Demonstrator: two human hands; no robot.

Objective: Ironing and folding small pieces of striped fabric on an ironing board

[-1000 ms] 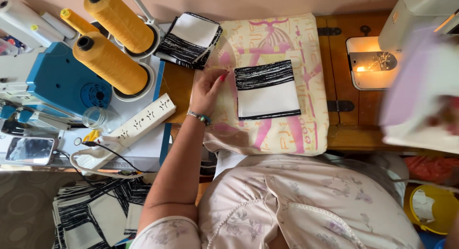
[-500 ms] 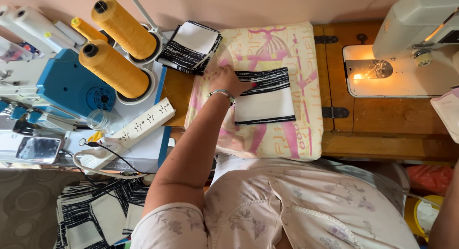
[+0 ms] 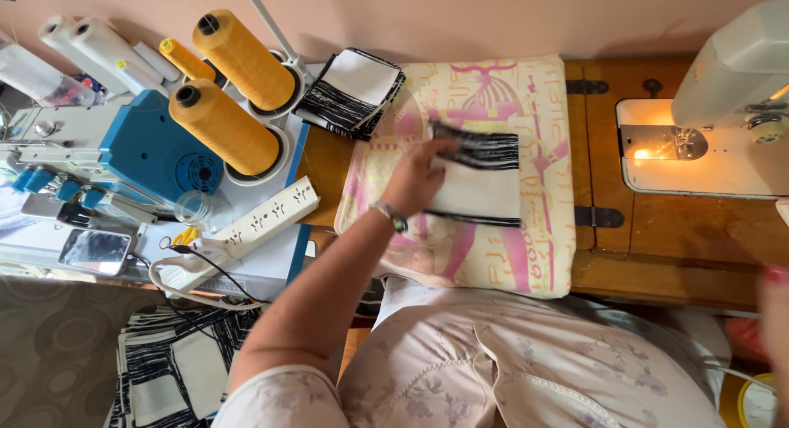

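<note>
resting flat on the black-and-white striped fabric piece [image 3: 481, 181], the left hand [image 3: 415, 177] has its fingers spread across the cloth's left edge, pressing rather than pinching; a bracelet [image 3: 389, 217] circles the wrist. the fabric piece lies on a pink and yellow printed pad [image 3: 534, 239] laid over the wooden sewing table [image 3: 657, 239]. a stack of similar striped pieces [image 3: 349, 91] sits just beyond the pad's upper left corner, next to two big yellow thread cones [image 3: 226, 124]. the right hand [image 3: 774, 313] shows only as a blur at the right edge, so i cannot tell its grip. the sewing machine [image 3: 731, 83] stands at the right, lamp lit.
</note>
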